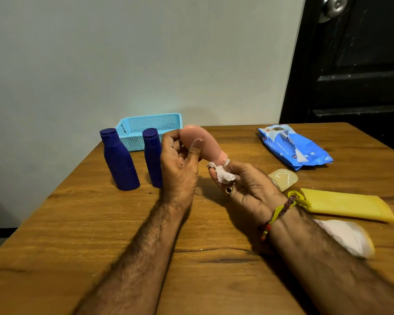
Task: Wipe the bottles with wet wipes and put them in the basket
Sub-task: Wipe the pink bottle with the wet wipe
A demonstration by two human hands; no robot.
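Observation:
My left hand [180, 160] grips a small pink bottle [199, 138] above the table, its cap end tilted down to the right. My right hand [248, 187] pinches a crumpled white wet wipe [223, 175] against that cap end. Two dark blue bottles stand upright on the table: one [120, 159] at the left, the other [152, 155] partly hidden behind my left hand. Behind them sits the light blue mesh basket [146, 127], with nothing visible inside.
A torn blue wet-wipe pack [293, 145] lies at the back right. A yellow tube [348, 204] and a pale translucent item [283, 178] lie right of my right hand, a used white wipe [346, 235] nearer me. Wooden table [100, 235], dark door [350, 64].

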